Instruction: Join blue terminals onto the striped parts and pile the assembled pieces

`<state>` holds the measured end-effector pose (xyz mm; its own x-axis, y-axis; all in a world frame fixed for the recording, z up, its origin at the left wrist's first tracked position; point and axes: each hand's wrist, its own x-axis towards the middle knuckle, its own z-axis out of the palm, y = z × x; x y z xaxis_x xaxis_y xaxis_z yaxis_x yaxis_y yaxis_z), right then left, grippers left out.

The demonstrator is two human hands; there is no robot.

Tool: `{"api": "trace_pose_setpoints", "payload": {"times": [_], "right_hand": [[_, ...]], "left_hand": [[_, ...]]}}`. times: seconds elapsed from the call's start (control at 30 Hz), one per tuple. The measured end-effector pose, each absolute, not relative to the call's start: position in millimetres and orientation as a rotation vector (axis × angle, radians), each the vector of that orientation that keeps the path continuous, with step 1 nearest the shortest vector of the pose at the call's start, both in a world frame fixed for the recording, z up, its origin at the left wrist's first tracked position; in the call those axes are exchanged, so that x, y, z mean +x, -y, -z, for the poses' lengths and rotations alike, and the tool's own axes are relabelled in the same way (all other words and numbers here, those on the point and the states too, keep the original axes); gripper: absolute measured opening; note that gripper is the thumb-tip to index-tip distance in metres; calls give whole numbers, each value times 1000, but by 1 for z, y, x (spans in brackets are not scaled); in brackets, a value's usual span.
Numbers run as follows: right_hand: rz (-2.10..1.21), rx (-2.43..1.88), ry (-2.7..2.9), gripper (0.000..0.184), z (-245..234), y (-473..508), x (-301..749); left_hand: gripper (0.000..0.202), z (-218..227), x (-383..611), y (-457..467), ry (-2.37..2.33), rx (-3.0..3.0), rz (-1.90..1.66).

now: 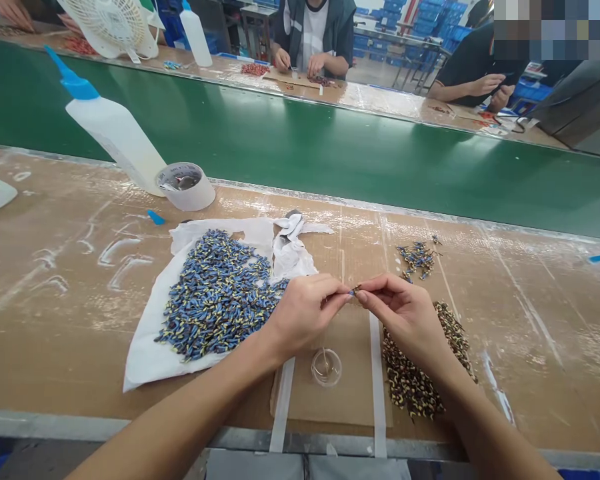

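My left hand [307, 303] pinches a tiny blue piece [353, 292] between thumb and fingertips. Against it, my right hand [405, 310] pinches a small dark and yellowish piece [357, 289]; the two touch or nearly touch. Left of my hands, a heap of small blue, yellow and dark pieces [215, 300] lies on a white sheet [145, 360]. A pile of curved black and cream pieces [415, 380] is partly hidden under my right forearm. Beyond it sits a small group of blue and dark pieces [417, 259]. Below my hands stands a small clear cup [327, 368] with a thin stick in it.
A white squeeze bottle [115, 133] with a blue nozzle leans near a tape roll [187, 187]. Crumpled white paper [293, 247] lies behind the heap. A green belt [300, 140] crosses beyond the table. Across it, people [313, 40] work at another bench, near a fan [113, 23].
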<state>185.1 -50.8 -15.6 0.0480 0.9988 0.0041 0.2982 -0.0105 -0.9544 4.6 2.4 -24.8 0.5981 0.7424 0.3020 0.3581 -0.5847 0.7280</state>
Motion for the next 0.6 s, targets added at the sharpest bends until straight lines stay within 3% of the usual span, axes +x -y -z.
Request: {"api": "trace_pose_setpoints", "payload": {"times": [0.6], "right_hand": [[-1055, -1364, 1482, 10, 20, 55, 180]], "left_hand": [[25, 16, -1, -2, -830, 2673, -790]]}}
